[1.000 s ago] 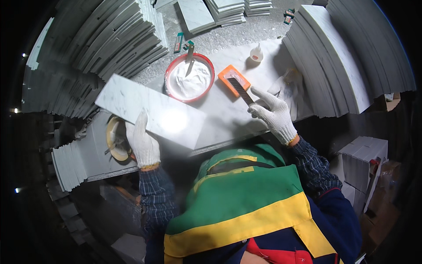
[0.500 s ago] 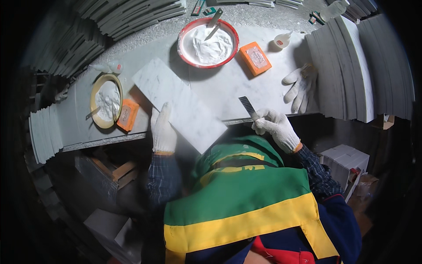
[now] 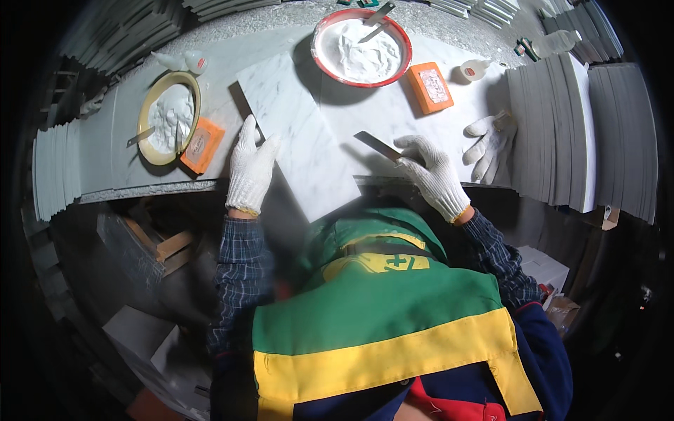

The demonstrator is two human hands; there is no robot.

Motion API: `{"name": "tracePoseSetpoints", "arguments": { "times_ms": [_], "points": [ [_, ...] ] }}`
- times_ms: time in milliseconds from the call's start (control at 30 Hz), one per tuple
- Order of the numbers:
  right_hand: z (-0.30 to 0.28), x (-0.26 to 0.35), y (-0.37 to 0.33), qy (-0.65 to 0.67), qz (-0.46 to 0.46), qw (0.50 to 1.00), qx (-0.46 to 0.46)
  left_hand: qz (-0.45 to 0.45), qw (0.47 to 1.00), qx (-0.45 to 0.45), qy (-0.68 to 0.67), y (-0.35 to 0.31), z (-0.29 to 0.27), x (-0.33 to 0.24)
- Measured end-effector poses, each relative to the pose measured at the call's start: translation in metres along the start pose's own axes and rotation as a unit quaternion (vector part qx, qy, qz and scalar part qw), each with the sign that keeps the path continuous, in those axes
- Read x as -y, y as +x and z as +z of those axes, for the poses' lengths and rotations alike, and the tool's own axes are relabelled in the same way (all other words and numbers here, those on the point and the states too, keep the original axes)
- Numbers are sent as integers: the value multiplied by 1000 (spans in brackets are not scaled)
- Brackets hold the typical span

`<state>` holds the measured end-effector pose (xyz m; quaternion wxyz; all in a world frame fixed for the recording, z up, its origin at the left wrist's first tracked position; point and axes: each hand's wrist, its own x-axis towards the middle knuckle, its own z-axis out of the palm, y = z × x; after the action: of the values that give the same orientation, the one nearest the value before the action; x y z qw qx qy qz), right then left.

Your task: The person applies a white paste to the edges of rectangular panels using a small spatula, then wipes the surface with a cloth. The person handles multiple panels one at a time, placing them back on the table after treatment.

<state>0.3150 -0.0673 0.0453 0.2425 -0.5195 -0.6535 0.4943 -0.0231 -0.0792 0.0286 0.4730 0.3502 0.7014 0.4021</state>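
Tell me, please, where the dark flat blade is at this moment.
In the head view, the dark flat blade is just right of centre, in the right hand, its free end pointing toward the marble slab.

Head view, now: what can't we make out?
Head view: underside of the marble slab, facing away from camera.
Head view: held end of the metal blade, covered by the right hand.
Head view: bottom of the red-rimmed bowl, under white paste.
Head view: far tile stacks, cut by the top edge.

Pale worktop [image 3: 379, 118] brightly lit; dim space below, wooden frame [image 3: 173, 245] at left; surroundings dark.
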Motion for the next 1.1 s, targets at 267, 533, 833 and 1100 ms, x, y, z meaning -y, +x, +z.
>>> {"name": "tracePoseSetpoints", "arguments": {
  "times_ms": [267,533,833,1100],
  "points": [
    [22,9,45,-8,-32,997,70,154,937,27,313,-24,1,-23],
    [35,11,72,-109,-131,981,90,121,938,19,324,-26,6,-39],
    [35,18,87,-207,-174,951,153,98,916,-7,389,-25,6,-28],
    [35,6,103,-165,-218,942,193,270,871,-46,407,-88,19,4]
  ]
}}
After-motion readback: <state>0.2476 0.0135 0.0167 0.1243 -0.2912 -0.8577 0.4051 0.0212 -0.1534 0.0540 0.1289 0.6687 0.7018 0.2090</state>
